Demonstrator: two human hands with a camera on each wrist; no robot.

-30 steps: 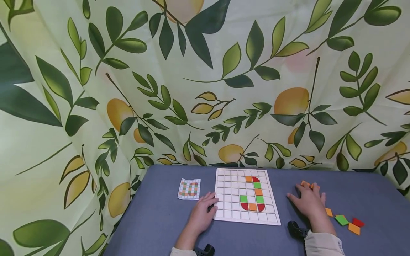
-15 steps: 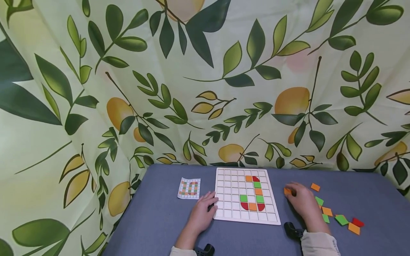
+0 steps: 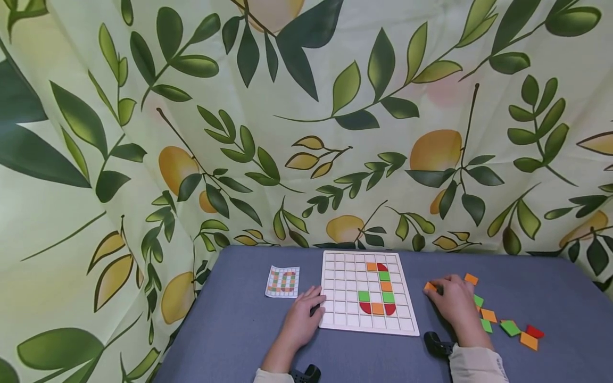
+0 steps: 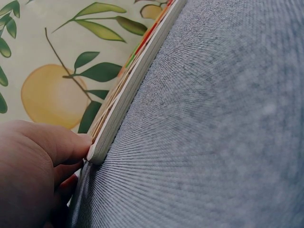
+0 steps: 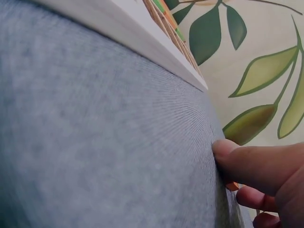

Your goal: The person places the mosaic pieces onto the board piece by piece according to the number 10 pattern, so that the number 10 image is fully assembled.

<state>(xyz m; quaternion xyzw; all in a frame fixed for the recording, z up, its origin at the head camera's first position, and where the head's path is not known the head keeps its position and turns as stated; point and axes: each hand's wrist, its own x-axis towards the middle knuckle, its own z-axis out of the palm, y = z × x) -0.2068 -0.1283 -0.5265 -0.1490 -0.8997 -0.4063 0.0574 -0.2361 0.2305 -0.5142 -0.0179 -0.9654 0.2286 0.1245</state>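
A white grid board [image 3: 342,308] lies on the dark blue cloth, with orange, green and red tiles set in several of its squares. My left hand [image 3: 300,319] rests at the board's left edge, and the left wrist view shows the thumb [image 4: 71,146] touching that edge. To the right of the board, my right hand [image 3: 455,304] pinches an orange tile [image 3: 430,286] between thumb and fingers, low over the cloth. Most of this tile is hidden behind the thumb in the right wrist view, where only an orange bit [image 5: 232,186] shows.
Loose tiles lie right of my right hand: an orange one [image 3: 471,279], a green one [image 3: 510,328], a red one [image 3: 535,332] and others. A small printed card [image 3: 282,282] with a coloured grid pattern lies left of the board. Leaf-print fabric [image 3: 306,159] hangs behind the table.
My right hand has come left from the loose tiles, uncovering several of them, and now pinches an orange tile. Over the last half second it barely moves. My left hand stays at the board.
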